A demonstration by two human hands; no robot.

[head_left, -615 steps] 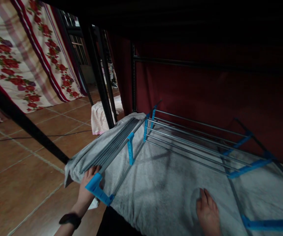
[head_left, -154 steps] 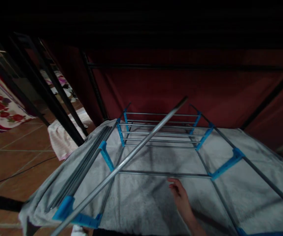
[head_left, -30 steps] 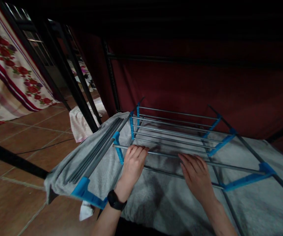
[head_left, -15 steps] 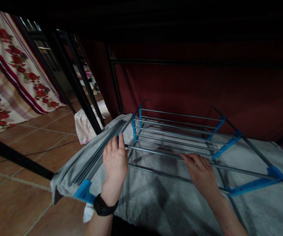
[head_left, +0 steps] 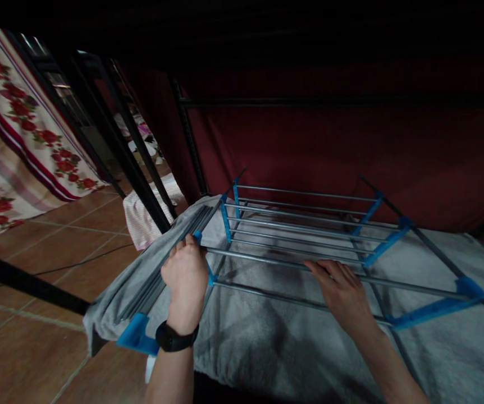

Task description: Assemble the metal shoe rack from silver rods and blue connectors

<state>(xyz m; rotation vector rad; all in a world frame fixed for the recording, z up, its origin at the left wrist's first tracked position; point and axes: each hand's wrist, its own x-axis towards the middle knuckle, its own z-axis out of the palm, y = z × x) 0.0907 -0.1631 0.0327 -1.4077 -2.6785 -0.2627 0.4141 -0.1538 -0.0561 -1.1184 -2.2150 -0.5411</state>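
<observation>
1. On the left, over the blue piece (head_left: 211,278) in the middle of that side, your left hand (head_left: 186,269) is at the end of the loose metal bar (head_left: 263,260). The step in hand looks like fitting this bar across the rack.

2. The bar goes from your left hand, past your right hand, to the blue piece on the right (head_left: 435,310). Its right end meets the top of that piece. Its left end is by your left hand, so you can't see well if it sits in place.

3. Your left fingers are curled down at the top of the blue piece. I cannot tell if they pinch the bar or just push on it, because the back of your hand hides them.

4. Your right hand (head_left: 343,289) is near the middle of the bar, a bit to the right. Its fingers bend over the bar and seem to hold it lightly.

5. A lower bar (head_left: 267,293) runs on the near side of it, between the same two blue pieces. The far bars (head_left: 309,227) make rows behind it. The gray blanket (head_left: 267,353) is under everything, and more bars (head_left: 145,290) lie in a bunch on the left.

6. The next move seems to call for a steady right hand and a careful left push, with both ends kept lined up.
</observation>
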